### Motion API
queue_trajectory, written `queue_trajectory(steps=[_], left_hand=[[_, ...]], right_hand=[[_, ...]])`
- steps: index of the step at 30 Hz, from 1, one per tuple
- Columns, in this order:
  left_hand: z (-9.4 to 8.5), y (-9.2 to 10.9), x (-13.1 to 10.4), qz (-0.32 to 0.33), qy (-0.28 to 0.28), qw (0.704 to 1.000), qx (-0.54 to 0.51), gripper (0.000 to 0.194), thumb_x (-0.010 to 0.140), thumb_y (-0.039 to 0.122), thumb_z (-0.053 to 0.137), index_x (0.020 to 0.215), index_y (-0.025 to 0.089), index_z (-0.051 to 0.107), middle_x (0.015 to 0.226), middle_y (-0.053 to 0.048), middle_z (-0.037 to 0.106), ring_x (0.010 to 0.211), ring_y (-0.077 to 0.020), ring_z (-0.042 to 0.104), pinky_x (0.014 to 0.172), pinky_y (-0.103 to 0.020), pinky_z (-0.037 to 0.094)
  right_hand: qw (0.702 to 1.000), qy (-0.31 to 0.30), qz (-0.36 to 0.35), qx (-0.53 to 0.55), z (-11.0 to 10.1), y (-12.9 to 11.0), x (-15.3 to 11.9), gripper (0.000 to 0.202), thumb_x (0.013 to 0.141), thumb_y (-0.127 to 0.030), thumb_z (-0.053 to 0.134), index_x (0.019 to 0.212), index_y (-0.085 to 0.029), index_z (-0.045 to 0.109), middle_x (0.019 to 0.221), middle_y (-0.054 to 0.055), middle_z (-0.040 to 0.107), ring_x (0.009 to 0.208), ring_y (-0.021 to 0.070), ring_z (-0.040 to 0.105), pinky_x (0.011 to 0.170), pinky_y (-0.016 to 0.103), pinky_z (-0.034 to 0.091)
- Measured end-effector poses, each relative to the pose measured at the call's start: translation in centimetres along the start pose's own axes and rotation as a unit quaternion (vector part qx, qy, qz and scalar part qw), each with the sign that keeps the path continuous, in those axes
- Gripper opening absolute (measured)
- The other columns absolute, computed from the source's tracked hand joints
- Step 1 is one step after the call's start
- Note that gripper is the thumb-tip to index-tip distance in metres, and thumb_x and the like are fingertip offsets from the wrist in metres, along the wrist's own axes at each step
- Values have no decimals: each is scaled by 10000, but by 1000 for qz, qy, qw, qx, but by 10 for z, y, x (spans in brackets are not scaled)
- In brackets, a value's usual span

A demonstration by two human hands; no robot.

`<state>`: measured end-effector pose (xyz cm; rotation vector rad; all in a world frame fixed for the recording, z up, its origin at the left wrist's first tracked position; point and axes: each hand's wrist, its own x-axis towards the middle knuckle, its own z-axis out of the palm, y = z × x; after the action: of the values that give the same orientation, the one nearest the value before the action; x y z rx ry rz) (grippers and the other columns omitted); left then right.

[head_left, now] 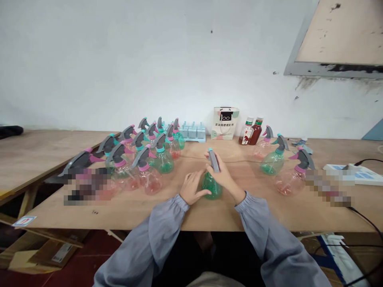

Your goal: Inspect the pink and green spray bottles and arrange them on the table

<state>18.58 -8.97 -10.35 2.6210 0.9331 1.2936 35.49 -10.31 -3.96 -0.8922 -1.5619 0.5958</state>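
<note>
A green spray bottle (pixel 213 189) stands upright near the table's front edge, its grey and teal spray head (pixel 213 160) on top. My right hand (pixel 223 172) is wrapped round the head and neck. Beside the bottle's left side, my left hand (pixel 193 188) has its fingers apart, the thumb reaching toward the bottle's body; it holds nothing. On the left stand several pink and green spray bottles with grey heads, among them a pink one (pixel 151 181) and a green one (pixel 164 161). Toward the right are a green bottle (pixel 272 162) and two pink ones, the nearer (pixel 289 181) in front.
Against the wall stand a light blue rack (pixel 194 133), a printed paper bag (pixel 225 123) and two bottles with red contents (pixel 255 133). A power strip (pixel 356 175) with black cables lies at the right. A second table (pixel 44 147) is on the left.
</note>
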Motion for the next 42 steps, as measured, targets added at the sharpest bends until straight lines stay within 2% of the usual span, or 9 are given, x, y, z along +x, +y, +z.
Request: queue_trajectory(steps=[2,5,8,12,14,24,28,34,42], left_hand=[[-16,-11,-2,22,168,985,32,655,862,661,545,1343,220,490,1272,-147,615,1201,-310,593,1024,-497,461],[-52,-27,-4,-26,455,887,79,613,829,471,629,1339,204,420,1325,-148,496,1311,-326,481,1093,-557,399],[-83,-35,-4,-148,557,807,128,738,774,356,698,1376,181,309,1440,-171,355,1416,-336,333,1168,-621,270],[-93,-41,-4,-327,478,805,127,800,696,365,797,1350,175,377,1378,-157,493,1323,-353,448,1138,-666,249],[-86,-45,-5,-347,436,825,101,729,721,349,770,1334,170,419,1276,-141,574,1231,-330,527,1104,-627,316],[-23,-20,16,-209,239,948,24,272,823,393,694,993,199,606,986,-74,574,958,-252,554,902,-421,449],[-9,-15,33,-187,185,964,-22,256,855,382,677,1020,204,596,988,-70,567,981,-250,558,938,-419,438],[-7,-17,30,-165,174,970,-42,302,886,404,641,1103,200,590,1019,-85,592,1048,-266,560,974,-435,433],[-13,-22,20,-161,171,972,-21,337,881,424,648,1126,198,600,1016,-83,602,1033,-264,582,962,-437,448]], right_hand=[[1000,5,4,-4,-4,1,-1,477,829,-293,581,1303,-251,548,1283,98,668,1223,233,631,1090,445,490],[1000,12,-1,-20,-11,3,-2,468,776,-225,561,1241,-238,607,1240,91,695,1197,243,645,1088,455,488],[999,14,-10,-32,-15,3,0,463,748,-189,535,1195,-235,647,1230,81,706,1188,241,648,1088,449,482],[1000,-6,2,-29,-20,4,3,432,759,-235,581,1184,-221,657,1199,85,717,1131,249,664,1033,449,510],[999,-16,5,-29,-23,5,3,437,725,-225,603,1157,-226,670,1172,77,724,1068,249,679,1002,453,525],[972,6,96,216,-40,-7,21,236,674,-277,697,908,-249,706,936,18,785,1069,259,718,1108,464,470],[944,8,141,297,-46,-16,28,250,697,-426,747,842,-229,693,873,58,788,1066,294,728,1064,475,503],[942,6,110,317,-46,-17,27,246,577,-240,658,820,-244,698,884,27,790,989,254,734,998,411,537],[937,2,124,325,-43,-16,20,157,506,-223,562,658,-235,602,612,-2,664,654,209,679,758,375,582]])
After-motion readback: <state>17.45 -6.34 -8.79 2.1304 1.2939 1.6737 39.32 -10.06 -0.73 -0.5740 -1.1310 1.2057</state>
